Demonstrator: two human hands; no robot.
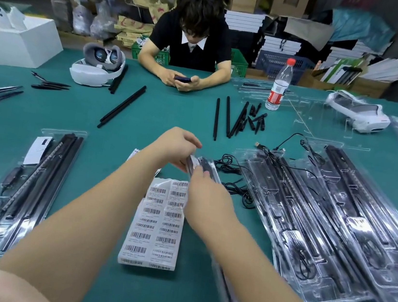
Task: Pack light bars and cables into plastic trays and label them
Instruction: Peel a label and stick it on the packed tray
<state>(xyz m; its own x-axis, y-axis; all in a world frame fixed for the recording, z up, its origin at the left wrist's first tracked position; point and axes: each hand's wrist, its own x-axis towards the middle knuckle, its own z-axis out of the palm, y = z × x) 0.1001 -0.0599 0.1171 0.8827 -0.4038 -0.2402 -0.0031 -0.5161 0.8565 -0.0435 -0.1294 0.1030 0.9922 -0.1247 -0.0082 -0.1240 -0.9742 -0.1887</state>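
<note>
Your left hand (pixel 176 148) pinches the far end of a packed tray (pixel 202 166); your right hand (pixel 208 197) holds the same end from the near side, fingers curled on its edge. Both grips are closed on that tray. It runs from your hands back toward you, under your right forearm, and looks lifted off the bench (pixel 147 108) at the far end. A white patch shows at the pinched end; I cannot tell whether it is a label already stuck.

Label sheet (pixel 158 221): just left of the tray, flat, many barcodes unused.

Left of the sheet: one filled tray (pixel 23 191) bearing a white card, probably finished.

Right of the sheet: a stack of filled trays (pixel 334 232), with loose cables (pixel 234 178) at its near-left edge.

Beyond the sheet: loose bars (pixel 122 106), more bars and small parts (pixel 240 118), empty trays (pixel 319 116).

Judgement: labelling is under way; the stack likely awaits labels, and the loose bars and cables remain unpacked.
</note>
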